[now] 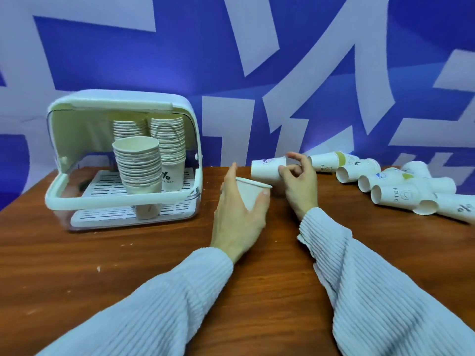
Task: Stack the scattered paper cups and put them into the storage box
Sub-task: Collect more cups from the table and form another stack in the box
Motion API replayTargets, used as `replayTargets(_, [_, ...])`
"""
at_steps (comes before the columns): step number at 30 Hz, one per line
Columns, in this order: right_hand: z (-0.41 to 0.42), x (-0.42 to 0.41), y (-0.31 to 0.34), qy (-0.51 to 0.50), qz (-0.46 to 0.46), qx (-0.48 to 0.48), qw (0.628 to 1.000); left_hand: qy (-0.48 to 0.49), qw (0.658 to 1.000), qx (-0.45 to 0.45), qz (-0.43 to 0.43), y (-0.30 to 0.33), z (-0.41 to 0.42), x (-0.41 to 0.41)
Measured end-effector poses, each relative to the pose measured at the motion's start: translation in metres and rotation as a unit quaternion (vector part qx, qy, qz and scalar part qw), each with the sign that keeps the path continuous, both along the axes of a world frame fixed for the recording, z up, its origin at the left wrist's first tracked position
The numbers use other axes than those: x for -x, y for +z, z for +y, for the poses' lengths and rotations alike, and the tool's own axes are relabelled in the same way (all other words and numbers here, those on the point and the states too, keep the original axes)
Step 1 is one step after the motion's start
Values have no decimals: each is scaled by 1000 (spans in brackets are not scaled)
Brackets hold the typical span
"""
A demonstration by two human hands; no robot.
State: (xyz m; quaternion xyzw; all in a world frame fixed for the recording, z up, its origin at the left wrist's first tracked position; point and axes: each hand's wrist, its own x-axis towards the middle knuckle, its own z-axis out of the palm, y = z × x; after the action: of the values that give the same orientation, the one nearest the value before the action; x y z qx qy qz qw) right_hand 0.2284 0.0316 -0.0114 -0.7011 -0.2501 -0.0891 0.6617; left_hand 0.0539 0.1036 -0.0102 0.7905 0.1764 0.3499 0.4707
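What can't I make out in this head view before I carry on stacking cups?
- Lower part of the upright cup: hidden by the left hand gripping it.
- Mouth of the sideways cup: covered by the right hand and its fingers.
- Scattered cups: the pile is cut off by the right edge, so no count.
- Rear stacks in the storage box: partly hidden behind the front stack; their number is unclear.

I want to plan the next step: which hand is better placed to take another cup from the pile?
Probably the right hand: the pile lies on its side of the table. It must first nest its cup into the cup that the left hand holds.
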Motion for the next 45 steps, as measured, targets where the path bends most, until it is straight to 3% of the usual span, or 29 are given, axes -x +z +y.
replayTargets(8, [28, 103, 56, 80, -92, -43, 992, 165, 975, -62, -136, 50, 40, 81])
replayTargets(14, [81, 152, 112, 110, -216, -35, 970, 233, 947, 5, -219, 79, 87, 130])
replayTargets(20, [135, 165, 128, 135, -318, 181, 921, 270, 940, 50, -201, 67, 123, 158])
replayTargets(24, [145, 170, 118, 209, -304, 349, 861, 254, 947, 56, -190, 62, 135, 167])
replayTargets(26, [143, 170, 103, 172, -311, 286, 890, 251, 950, 41, -183, 64, 141, 167])
replayTargets(28, [132, 172, 81, 100, -262, 126, 952, 241, 954, 17, -177, 72, 145, 163])
replayTargets(30, [121, 175, 49, 54, -209, 34, 976, 231, 959, -8, -166, 82, 151, 153])
replayTargets(36, [101, 168, -11, 37, -94, 34, 994, 239, 956, -101, -138, 114, 160, 109])
replayTargets(38, [99, 166, -11, 37, -104, 26, 994, 231, 959, -138, -87, 116, 161, 97])
replayTargets(42, [102, 171, -14, 73, -93, 46, 992, 204, 954, -194, 99, 85, 168, 90])
replayTargets(45, [104, 176, -13, 86, -116, 51, 988, 194, 952, -195, 138, 67, 169, 99])
